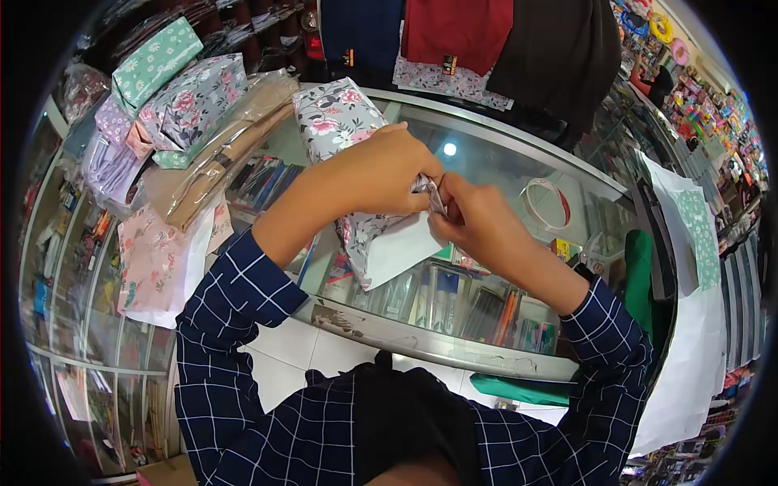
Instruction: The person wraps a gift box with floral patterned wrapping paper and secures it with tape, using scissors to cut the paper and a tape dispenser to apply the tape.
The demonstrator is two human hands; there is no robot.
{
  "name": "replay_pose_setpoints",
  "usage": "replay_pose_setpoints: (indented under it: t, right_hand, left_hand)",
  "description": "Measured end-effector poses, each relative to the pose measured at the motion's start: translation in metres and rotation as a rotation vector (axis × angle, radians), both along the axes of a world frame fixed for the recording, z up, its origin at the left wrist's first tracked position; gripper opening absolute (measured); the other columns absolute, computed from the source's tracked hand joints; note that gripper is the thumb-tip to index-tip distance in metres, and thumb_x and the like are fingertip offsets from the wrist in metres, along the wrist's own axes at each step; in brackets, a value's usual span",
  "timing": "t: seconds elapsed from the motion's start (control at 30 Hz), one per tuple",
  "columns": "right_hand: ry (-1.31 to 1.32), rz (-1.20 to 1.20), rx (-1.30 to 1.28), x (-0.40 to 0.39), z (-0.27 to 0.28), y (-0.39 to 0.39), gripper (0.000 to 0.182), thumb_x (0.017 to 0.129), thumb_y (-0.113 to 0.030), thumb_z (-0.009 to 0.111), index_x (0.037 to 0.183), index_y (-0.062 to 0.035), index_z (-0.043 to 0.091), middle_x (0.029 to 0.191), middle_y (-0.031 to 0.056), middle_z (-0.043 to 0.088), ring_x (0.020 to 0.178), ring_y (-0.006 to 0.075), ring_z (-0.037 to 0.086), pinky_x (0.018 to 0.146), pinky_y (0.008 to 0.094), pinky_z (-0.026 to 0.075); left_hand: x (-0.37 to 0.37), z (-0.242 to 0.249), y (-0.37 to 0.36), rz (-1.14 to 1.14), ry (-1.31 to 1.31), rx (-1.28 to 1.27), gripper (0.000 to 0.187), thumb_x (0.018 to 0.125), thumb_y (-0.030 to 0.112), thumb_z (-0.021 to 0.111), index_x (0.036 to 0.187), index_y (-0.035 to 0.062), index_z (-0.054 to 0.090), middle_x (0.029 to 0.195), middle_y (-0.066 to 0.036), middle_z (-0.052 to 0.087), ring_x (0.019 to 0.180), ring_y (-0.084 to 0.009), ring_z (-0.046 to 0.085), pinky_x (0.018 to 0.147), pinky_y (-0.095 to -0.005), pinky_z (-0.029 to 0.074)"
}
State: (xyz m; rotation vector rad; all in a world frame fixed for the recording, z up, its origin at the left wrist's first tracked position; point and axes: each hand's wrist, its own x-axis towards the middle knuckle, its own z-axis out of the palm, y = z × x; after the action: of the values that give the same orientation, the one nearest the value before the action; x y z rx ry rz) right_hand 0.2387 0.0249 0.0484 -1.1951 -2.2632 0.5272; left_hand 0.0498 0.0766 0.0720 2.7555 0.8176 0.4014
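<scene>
A parcel in grey floral wrapping paper (336, 113) lies on the glass counter in front of me. My left hand (389, 170) rests over it, with thumb and fingers closed on a gathered part of the paper. From the other side, my right hand (482, 212) pinches the same crumpled fold, and the two hands almost meet. Below them a loose flap of the paper (405, 247) shows its plain white back, hanging toward the counter's near edge. My left hand hides the middle of the parcel.
The glass counter (502, 344) holds pens and stationery under its top. A tape roll (548, 203) is at the right. Wrapped parcels (194, 101), plastic-packed brown goods (235, 146) and a pink floral sheet (150, 255) are at the left. Folded cloths (458, 36) lie at the back.
</scene>
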Motion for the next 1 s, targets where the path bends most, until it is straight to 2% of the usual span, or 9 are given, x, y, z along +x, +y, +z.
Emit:
replay_pose_setpoints:
  t: [0.1,0.4,0.5,0.6,0.7,0.8,1.0]
  right_hand:
    - [-0.014,0.015,0.1,0.001,-0.006,0.001,0.021,0.077,-0.003,0.067,0.089,-0.0002,0.049,0.056,0.0116,0.053,0.047,0.021,0.054,0.048,0.0327,0.042]
    - [0.036,0.108,-0.23,0.008,0.009,0.0,0.03,0.078,-0.002,0.07,0.098,-0.0009,0.048,0.062,0.0074,0.058,0.057,0.0121,0.056,0.054,0.0273,0.044]
    - [0.044,0.115,-0.262,0.009,0.018,-0.002,0.022,0.081,-0.005,0.069,0.094,0.0007,0.052,0.062,0.0077,0.058,0.058,0.011,0.058,0.055,0.0274,0.046]
    - [-0.034,-0.004,-0.208,0.001,0.027,0.001,0.015,0.08,-0.009,0.067,0.084,0.0026,0.058,0.066,0.0191,0.062,0.059,0.0298,0.063,0.059,0.0361,0.05]
    - [-0.05,-0.039,0.034,0.0,0.013,0.002,0.017,0.081,-0.014,0.066,0.076,0.0019,0.062,0.07,0.0217,0.063,0.063,0.0351,0.064,0.06,0.0406,0.051]
    - [-0.231,-0.047,0.117,0.0,0.012,-0.001,0.017,0.078,-0.014,0.067,0.079,0.0022,0.063,0.071,0.0223,0.064,0.065,0.0385,0.063,0.061,0.0432,0.051]
    - [-0.255,-0.05,-0.015,0.0,0.013,-0.004,0.014,0.073,-0.011,0.065,0.07,0.0022,0.063,0.064,0.0211,0.062,0.063,0.038,0.063,0.061,0.0422,0.052]
  left_hand:
    - [-0.001,-0.002,0.0,0.004,-0.032,-0.018,0.023,0.075,0.022,0.065,0.09,0.0057,0.069,0.091,-0.01,0.068,0.093,-0.0272,0.062,0.113,-0.0519,0.023]
    - [-0.005,-0.007,0.002,0.002,-0.085,-0.011,0.019,0.076,0.019,0.062,0.089,0.0096,0.072,0.09,-0.007,0.07,0.09,-0.0263,0.064,0.112,-0.0536,0.023]
    - [-0.006,-0.009,0.003,0.001,-0.1,-0.013,0.016,0.077,0.019,0.065,0.087,0.0085,0.071,0.089,-0.007,0.069,0.09,-0.0251,0.063,0.113,-0.053,0.022]
    - [-0.006,-0.009,0.003,0.006,-0.108,-0.03,0.015,0.077,0.019,0.066,0.085,0.0073,0.07,0.089,-0.006,0.068,0.09,-0.024,0.062,0.113,-0.0523,0.02]
    - [-0.003,-0.009,0.003,0.013,-0.098,-0.044,0.015,0.077,0.019,0.065,0.084,0.0072,0.071,0.088,-0.006,0.068,0.091,-0.0237,0.062,0.114,-0.052,0.02]
    - [-0.002,-0.008,0.003,0.031,-0.104,-0.08,0.015,0.076,0.019,0.064,0.083,0.0071,0.071,0.087,-0.006,0.068,0.09,-0.0238,0.062,0.114,-0.0521,0.019]
    - [-0.003,-0.009,0.004,0.022,-0.136,-0.058,0.015,0.075,0.018,0.064,0.081,0.0075,0.072,0.086,-0.006,0.069,0.09,-0.0239,0.063,0.113,-0.0535,0.019]
